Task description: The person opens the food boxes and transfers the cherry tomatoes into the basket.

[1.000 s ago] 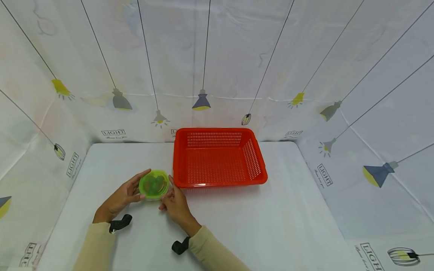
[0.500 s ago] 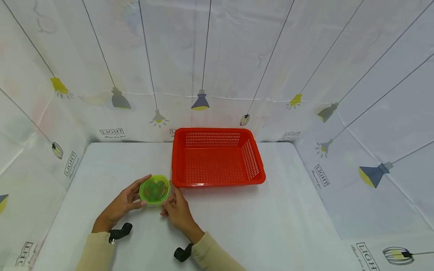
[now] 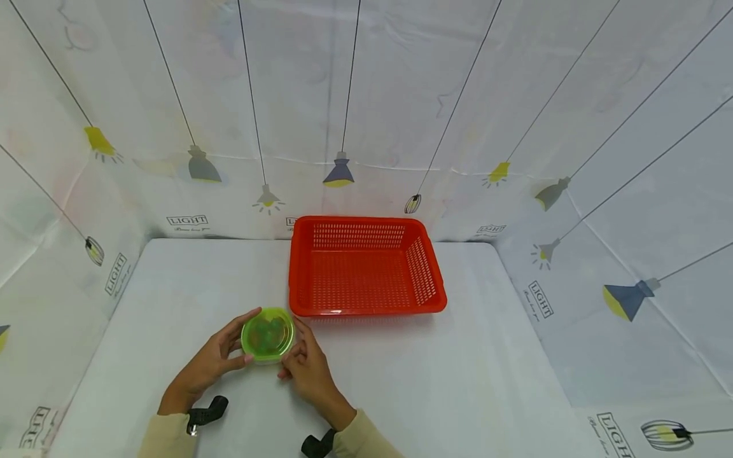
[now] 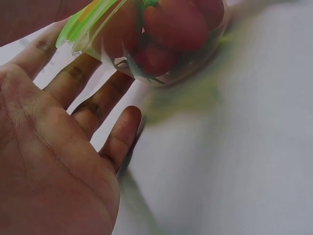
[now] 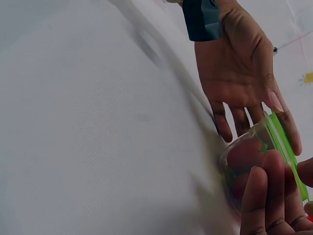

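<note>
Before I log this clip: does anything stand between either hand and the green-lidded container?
Nothing visible does. The left hand and right hand both touch the green-lidded container, one on each side. The red basket stands beyond it, to the right, not between.

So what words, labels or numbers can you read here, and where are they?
"LIGHT": printed repeatedly on the white wall covering.
Script beneath it: too small to read.
Green-lidded container and red basket: no readable text visible.
</note>
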`<state>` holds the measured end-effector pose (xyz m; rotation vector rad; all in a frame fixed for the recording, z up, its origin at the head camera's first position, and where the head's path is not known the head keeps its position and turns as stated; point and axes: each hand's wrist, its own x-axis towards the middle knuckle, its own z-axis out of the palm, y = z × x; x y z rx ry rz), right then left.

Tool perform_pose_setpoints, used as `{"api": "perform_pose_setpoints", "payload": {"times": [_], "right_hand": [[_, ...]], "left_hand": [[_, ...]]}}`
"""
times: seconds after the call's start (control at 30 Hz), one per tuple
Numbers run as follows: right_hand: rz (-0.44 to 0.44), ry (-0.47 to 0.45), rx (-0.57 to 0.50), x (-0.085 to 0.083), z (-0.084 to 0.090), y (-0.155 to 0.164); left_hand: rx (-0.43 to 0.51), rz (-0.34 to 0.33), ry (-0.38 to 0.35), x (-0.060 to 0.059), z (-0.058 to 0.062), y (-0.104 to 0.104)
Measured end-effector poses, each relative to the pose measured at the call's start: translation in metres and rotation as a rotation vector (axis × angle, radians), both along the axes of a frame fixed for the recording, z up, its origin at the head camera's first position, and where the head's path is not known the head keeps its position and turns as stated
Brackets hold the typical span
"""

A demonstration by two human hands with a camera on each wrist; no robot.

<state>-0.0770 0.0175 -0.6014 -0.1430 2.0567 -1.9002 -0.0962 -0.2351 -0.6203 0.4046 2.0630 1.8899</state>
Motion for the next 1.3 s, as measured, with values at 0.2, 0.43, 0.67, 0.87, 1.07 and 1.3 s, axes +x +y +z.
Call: {"api": "perform_pose_setpoints", "payload": {"times": [0.2, 0.43, 0.67, 0.87, 1.07, 1.3], "right_hand": [[-0.003, -0.008, -0.006, 0.01, 0.0, 0.017], [-0.018, -0.021, 0.006, 0.018, 0.001, 0.038], [0.001, 0.026, 0.029, 0.02, 0.001, 0.055], [-0.07, 0.064, 0.065, 0.013, -0.003, 0.079], [-0.302, -0.005, 0.046, -0.003, -0.006, 0.119], [-0.537, -0.059, 0.075, -0.022, -0.005, 0.173]], "left_hand": [[-0.017, -0.004, 0.046, 0.009, -0.002, 0.016], [-0.01, -0.014, 0.047, 0.014, -0.006, 0.036], [0.02, -0.024, 0.031, 0.015, -0.005, 0.047], [0.04, -0.006, 0.039, 0.012, -0.005, 0.044], [0.001, 0.058, 0.063, -0.005, 0.008, 0.041], [-0.095, 0.07, 0.082, -0.03, 0.032, 0.047]]}}
